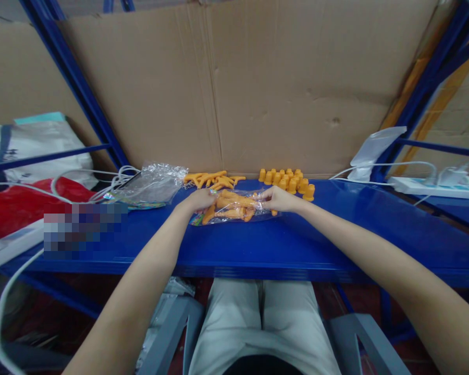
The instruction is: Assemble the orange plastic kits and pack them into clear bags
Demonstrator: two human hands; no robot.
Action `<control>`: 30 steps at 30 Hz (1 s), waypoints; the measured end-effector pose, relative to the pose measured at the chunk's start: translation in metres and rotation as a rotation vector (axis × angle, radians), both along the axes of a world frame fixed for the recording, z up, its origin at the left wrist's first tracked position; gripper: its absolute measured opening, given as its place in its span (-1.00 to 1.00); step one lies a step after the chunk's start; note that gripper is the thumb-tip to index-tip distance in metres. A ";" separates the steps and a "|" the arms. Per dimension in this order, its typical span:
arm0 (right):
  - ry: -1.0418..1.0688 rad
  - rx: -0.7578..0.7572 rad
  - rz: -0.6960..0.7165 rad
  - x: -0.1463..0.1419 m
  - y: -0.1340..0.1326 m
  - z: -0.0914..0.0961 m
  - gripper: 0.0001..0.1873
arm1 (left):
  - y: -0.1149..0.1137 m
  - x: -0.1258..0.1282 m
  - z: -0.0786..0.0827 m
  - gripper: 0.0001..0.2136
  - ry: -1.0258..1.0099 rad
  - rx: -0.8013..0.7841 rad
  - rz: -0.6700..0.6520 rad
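Note:
A clear plastic bag (234, 208) with several orange plastic pieces inside lies at the middle of the blue table (234, 245). My left hand (201, 200) grips its left end, where a coloured label shows. At the bag's right end, my right hand (274, 199) has its fingers closed on the plastic. Just behind the bag is a pile of orange branching pieces (211, 179). Orange cup-shaped pieces (287, 180) stand in a group behind my right hand. To the left rests a stack of clear bags (152, 185) with coloured labels.
A cardboard sheet (258, 88) rises along the table's back edge between blue metal posts (89, 94). White cables (117, 177) and a red item (35, 203) lie at the left. A white power strip (437, 187) sits at the right.

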State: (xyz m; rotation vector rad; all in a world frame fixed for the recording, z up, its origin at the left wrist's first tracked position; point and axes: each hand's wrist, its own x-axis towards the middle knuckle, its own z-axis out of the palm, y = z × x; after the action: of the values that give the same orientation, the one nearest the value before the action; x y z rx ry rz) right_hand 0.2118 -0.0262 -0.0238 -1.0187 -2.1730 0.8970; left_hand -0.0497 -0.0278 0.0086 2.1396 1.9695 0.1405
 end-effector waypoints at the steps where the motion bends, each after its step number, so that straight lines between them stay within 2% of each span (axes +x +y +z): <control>1: 0.038 -0.011 0.011 -0.002 0.001 0.000 -0.74 | 0.000 0.000 0.000 -0.56 -0.008 -0.006 0.003; 4: 0.173 -0.095 -0.008 -0.011 0.003 0.001 -0.77 | -0.002 0.003 0.000 -0.55 -0.029 -0.014 0.025; 9: 0.485 -0.356 -0.024 -0.028 0.000 0.000 -0.83 | -0.004 0.006 0.001 -0.46 -0.072 -0.053 0.071; 12: 0.588 -0.414 -0.007 -0.030 -0.005 -0.002 -0.81 | -0.002 0.006 0.001 -0.44 -0.112 -0.077 0.095; 17: 0.539 -0.404 -0.017 -0.021 -0.012 -0.007 -0.55 | 0.001 0.004 0.000 -0.44 -0.189 -0.102 0.120; 20: 0.486 -0.372 -0.099 -0.019 -0.014 -0.008 -0.49 | 0.001 0.003 0.000 -0.46 -0.227 -0.117 0.122; 24: 0.302 -0.232 -0.370 -0.018 -0.015 -0.005 -0.72 | 0.001 0.004 -0.002 -0.48 -0.274 -0.122 0.132; 26: 0.182 -0.224 -0.459 -0.015 -0.017 -0.001 -0.84 | -0.001 0.005 -0.002 -0.47 -0.288 -0.125 0.142; 28: 0.092 -0.345 -0.416 -0.010 -0.019 0.003 -0.90 | -0.003 0.006 -0.001 -0.46 -0.301 -0.135 0.149; 30: 0.060 -0.492 -0.305 -0.006 -0.022 0.006 -0.87 | -0.005 0.008 0.000 -0.47 -0.320 -0.147 0.152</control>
State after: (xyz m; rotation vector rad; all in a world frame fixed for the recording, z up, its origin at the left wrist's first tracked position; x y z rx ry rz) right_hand 0.2055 -0.0478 -0.0176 -1.4842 -1.7138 1.3218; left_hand -0.0421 -0.0331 0.0086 1.7518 1.8877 0.3307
